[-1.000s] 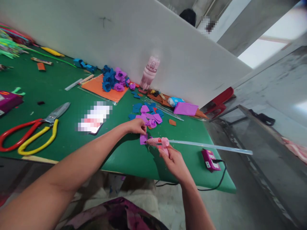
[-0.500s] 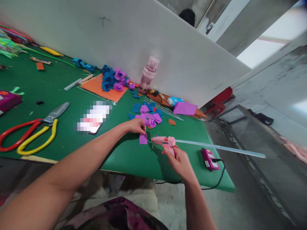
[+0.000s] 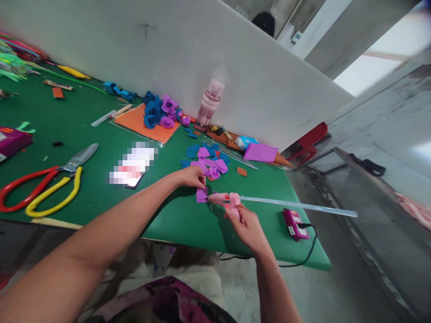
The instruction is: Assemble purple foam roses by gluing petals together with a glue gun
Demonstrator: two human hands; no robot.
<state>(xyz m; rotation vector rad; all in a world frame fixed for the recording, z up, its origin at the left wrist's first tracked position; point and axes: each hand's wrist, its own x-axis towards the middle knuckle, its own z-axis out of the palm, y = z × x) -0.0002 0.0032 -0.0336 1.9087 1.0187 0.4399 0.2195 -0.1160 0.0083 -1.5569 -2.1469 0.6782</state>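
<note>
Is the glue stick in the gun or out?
In, partly: the clear stick protrudes from the back of the pink glue gun in the right hand.

Below the near edge of the table (image 3: 175,222), a garment (image 3: 171,298) patterned in purple, pink and near-black is being worn; the left hand (image 3: 193,176) and right hand (image 3: 248,225) are being kept bare.

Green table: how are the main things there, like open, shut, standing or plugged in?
Pink glue gun: held in the right hand; on or off unclear.
Clear glue stick: sticking out behind it.
Purple paper square: flat, held by the left hand.
Scissors: lying down, blades look shut.
Phone: lying flat, screen lit.
Pink bottle: standing.
Purple box at right: black cable plugged in.
</note>
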